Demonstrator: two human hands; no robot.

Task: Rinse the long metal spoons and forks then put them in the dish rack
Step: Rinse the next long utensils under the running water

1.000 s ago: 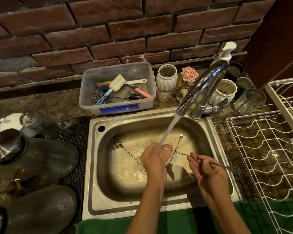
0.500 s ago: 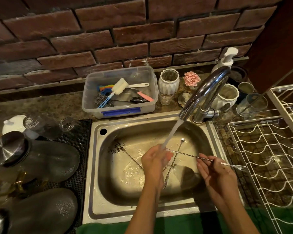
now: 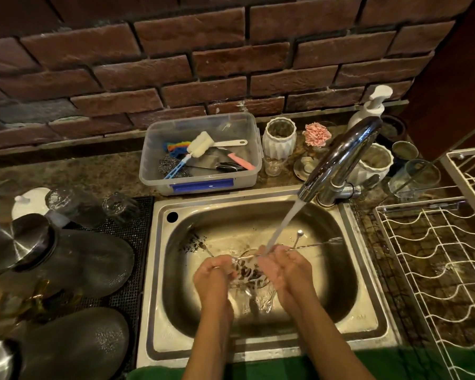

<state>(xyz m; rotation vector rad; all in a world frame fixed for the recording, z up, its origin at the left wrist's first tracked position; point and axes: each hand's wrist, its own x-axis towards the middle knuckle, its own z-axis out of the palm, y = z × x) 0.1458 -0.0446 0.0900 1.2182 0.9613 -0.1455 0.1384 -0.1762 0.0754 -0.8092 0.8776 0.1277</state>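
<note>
Rinsing is under way: the fork (image 3: 317, 243), earlier held out sideways, is now pinched by the right hand (image 3: 284, 267) under the stream (image 3: 283, 229) (left hand (image 3: 214, 272) curled alongside, grip unclear).

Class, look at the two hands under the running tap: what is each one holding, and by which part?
Both hands, left and right, grip one long metal utensil by its handle; its far end sticks out rightward. The exact finger hold is blurred by water.

No words or numbers can be read here. The white pump bottle (image 3: 369, 111) at the sink's back right corner (its front looks blank) shows no label.
</note>
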